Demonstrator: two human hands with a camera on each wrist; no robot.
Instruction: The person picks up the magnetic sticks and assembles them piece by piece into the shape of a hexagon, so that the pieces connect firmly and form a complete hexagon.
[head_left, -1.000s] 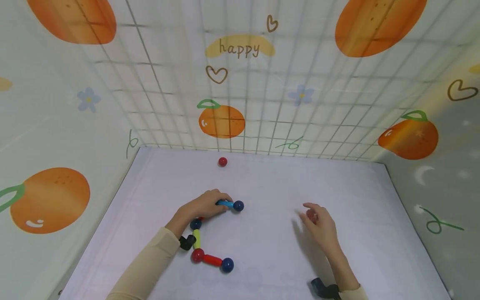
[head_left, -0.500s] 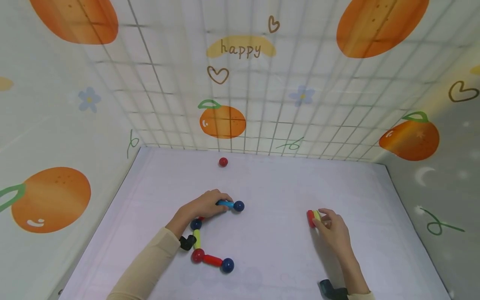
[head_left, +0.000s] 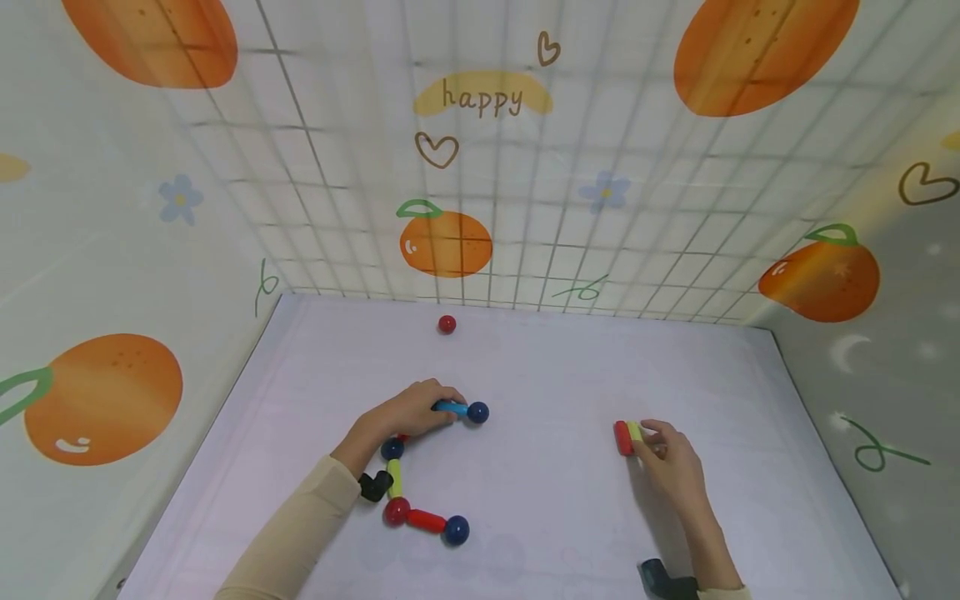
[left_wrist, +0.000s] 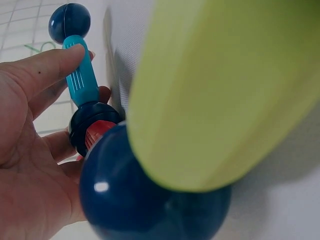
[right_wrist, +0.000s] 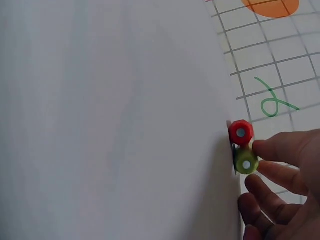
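My left hand (head_left: 414,408) pinches a light blue magnetic stick (head_left: 452,407) with a dark blue ball (head_left: 477,412) at its tip. In the left wrist view, another dark blue ball (left_wrist: 92,120) joins the stick's near end to a red stick (left_wrist: 98,132), mostly hidden in the head view. The chain continues through a dark blue ball (head_left: 392,448), a yellow-green stick (head_left: 395,479), a red ball (head_left: 397,512), a red stick (head_left: 426,522) and a dark blue ball (head_left: 456,530). At right, my right hand (head_left: 672,467) pinches a yellow-green stick (right_wrist: 247,163), which lies against a red stick (right_wrist: 241,132).
A loose red ball (head_left: 447,324) lies near the back edge of the white tabletop (head_left: 540,358). Patterned walls rise behind and at both sides. Black wrist devices (head_left: 667,581) show on both wrists.
My right hand has shifted right and slightly nearer me, and its fingers have closed on the yellow-green stick. Both right-hand sticks now show plainly. My left hand has stayed put.
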